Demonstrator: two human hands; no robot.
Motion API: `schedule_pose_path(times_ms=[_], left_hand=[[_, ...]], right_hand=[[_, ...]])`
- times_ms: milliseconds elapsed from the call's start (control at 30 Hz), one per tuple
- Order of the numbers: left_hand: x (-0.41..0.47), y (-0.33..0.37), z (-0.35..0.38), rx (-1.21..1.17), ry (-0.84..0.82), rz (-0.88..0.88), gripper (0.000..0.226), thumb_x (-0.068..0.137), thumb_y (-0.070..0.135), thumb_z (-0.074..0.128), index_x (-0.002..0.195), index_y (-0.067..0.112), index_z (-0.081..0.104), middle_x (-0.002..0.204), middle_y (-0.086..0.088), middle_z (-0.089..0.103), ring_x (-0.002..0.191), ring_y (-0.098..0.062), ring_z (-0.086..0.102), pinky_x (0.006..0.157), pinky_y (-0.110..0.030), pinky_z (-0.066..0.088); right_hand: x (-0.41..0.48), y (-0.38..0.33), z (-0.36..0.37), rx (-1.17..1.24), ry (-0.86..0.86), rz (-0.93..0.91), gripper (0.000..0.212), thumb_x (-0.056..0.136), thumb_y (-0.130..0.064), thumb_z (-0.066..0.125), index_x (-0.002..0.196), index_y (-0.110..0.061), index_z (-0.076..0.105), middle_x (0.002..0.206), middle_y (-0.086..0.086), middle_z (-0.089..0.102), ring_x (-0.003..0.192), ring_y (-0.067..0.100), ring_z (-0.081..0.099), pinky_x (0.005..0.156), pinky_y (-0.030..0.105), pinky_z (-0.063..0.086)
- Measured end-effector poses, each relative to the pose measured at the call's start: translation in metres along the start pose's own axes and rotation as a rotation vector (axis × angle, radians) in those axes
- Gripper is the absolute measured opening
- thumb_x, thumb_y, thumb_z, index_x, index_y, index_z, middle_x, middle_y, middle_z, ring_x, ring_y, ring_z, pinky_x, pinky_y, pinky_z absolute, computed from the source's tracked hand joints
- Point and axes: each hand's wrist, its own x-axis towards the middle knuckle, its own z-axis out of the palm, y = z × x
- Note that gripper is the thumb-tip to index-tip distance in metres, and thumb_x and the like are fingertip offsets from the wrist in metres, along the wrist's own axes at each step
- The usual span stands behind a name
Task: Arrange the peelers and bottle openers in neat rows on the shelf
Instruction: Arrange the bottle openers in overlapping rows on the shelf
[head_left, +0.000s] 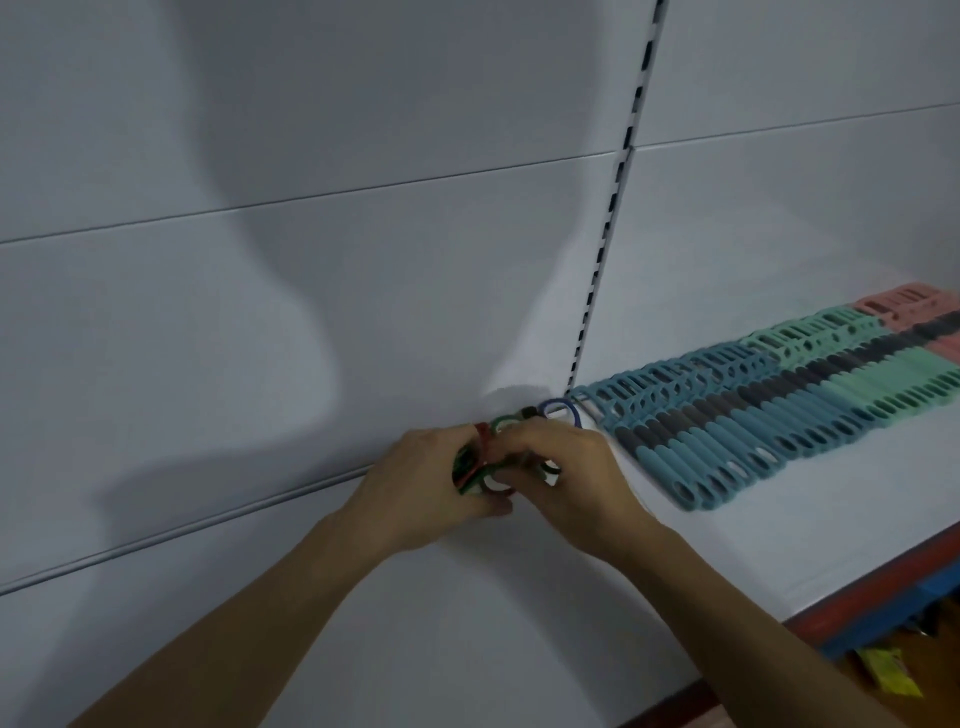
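Both hands meet in the middle of the view, just left of the shelf's (727, 545) near left end. The left hand (431, 483) has its fingers curled round a small bunch of bottle openers (467, 465), red and green loops showing between the fingers. The right hand (566, 478) closes on the same bunch from the right, its fingertips bent in and pinching at it. A blue ring (556, 401) sticks out on the far side of the right hand (whether it belongs to the held bunch or lies on the shelf cannot be told). It is not clear whether the bunch touches the shelf at all.

To the right, the peelers (779, 410) lie side by side on the white shelf in a long, tight band that runs away to the far right: blue ones closest to the hands, then mint green, then pink at the far end. A slotted upright (613, 218) rises behind the band's left end, against the white back panel (311, 260). Below the shelf's red and blue front edge (883, 608), yellow packets (888, 675) show at the lower right.
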Motion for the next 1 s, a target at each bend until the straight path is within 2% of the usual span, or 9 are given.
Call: schedule_pose_path(times_ms=[133,267,367,433,500,633,733,867,1000], left_hand=[[-0.009,-0.018,-0.015,-0.16,-0.062,-0.186,0.057,0.052,0.073,0.086,0.085,0.037,0.057,0.07,0.023,0.06,0.058,0.0,0.051,0.053,-0.016,0.039],[-0.022,-0.039,-0.031,-0.307,-0.015,-0.301,0.029,0.084,0.034,0.083,0.083,0.02,0.058,0.067,0.005,0.058,0.058,-0.008,0.055,0.058,-0.032,0.049],[-0.029,-0.048,-0.033,-0.263,0.034,-0.306,0.017,0.093,0.026,0.073,0.086,0.024,0.058,0.075,-0.008,0.062,0.055,-0.011,0.058,0.056,-0.035,0.053],[-0.031,-0.05,-0.031,-0.153,0.056,-0.291,0.017,0.088,0.036,0.076,0.087,0.031,0.059,0.076,0.0,0.064,0.058,-0.008,0.058,0.057,-0.028,0.051],[-0.033,-0.053,-0.029,-0.061,0.076,-0.276,0.016,0.086,0.039,0.077,0.089,0.036,0.062,0.078,0.008,0.066,0.069,-0.006,0.063,0.062,-0.024,0.052],[-0.035,-0.057,-0.025,0.041,0.062,-0.208,0.009,0.092,0.035,0.072,0.097,0.038,0.065,0.081,0.014,0.067,0.073,-0.002,0.062,0.066,-0.027,0.051],[-0.036,-0.058,-0.016,0.142,0.084,-0.122,0.025,0.092,0.037,0.072,0.116,0.032,0.067,0.101,0.012,0.066,0.09,-0.005,0.062,0.079,-0.027,0.05],[-0.036,-0.052,-0.001,0.235,0.104,-0.048,0.047,0.091,0.045,0.072,0.133,0.026,0.062,0.114,0.012,0.053,0.097,-0.009,0.056,0.084,-0.033,0.054],[-0.032,-0.047,0.008,0.309,0.078,-0.036,0.048,0.091,0.052,0.069,0.129,0.024,0.063,0.121,0.01,0.05,0.095,-0.011,0.058,0.081,-0.033,0.056]], right_hand=[[0.009,0.002,0.004,0.296,0.062,0.229,0.016,0.088,0.002,0.071,0.098,-0.011,0.071,0.091,-0.002,0.074,0.084,0.015,0.072,0.075,0.031,0.059],[0.02,0.009,-0.002,0.39,0.192,0.311,0.021,0.096,0.002,0.061,0.102,-0.016,0.07,0.077,-0.004,0.071,0.072,0.012,0.068,0.067,0.024,0.056],[0.031,0.004,0.004,0.253,0.131,0.311,0.021,0.095,-0.002,0.064,0.103,-0.019,0.072,0.076,-0.014,0.069,0.072,0.003,0.067,0.068,0.016,0.053],[0.037,-0.006,0.013,0.026,0.111,0.171,0.017,0.09,-0.006,0.072,0.102,-0.018,0.075,0.083,-0.017,0.066,0.075,0.0,0.063,0.073,0.01,0.048],[0.038,-0.014,0.022,-0.135,0.03,-0.028,0.014,0.088,-0.008,0.075,0.101,-0.013,0.077,0.092,-0.005,0.067,0.077,0.0,0.057,0.077,0.01,0.044],[0.022,-0.016,0.04,-0.33,-0.26,-0.116,0.018,0.093,-0.013,0.066,0.109,-0.009,0.075,0.103,0.01,0.064,0.09,0.027,0.063,0.081,0.035,0.052],[0.009,-0.012,0.041,-0.374,-0.389,-0.057,0.025,0.093,-0.025,0.066,0.113,-0.011,0.072,0.107,0.007,0.061,0.098,0.025,0.058,0.085,0.038,0.05],[0.002,0.004,0.022,-0.411,-0.188,0.037,0.024,0.09,-0.023,0.07,0.112,-0.014,0.072,0.111,0.004,0.064,0.102,0.022,0.057,0.088,0.037,0.052],[-0.005,0.025,0.005,-0.594,-0.027,0.254,0.036,0.096,-0.03,0.064,0.129,-0.017,0.064,0.128,0.006,0.056,0.119,0.028,0.048,0.095,0.042,0.046]])
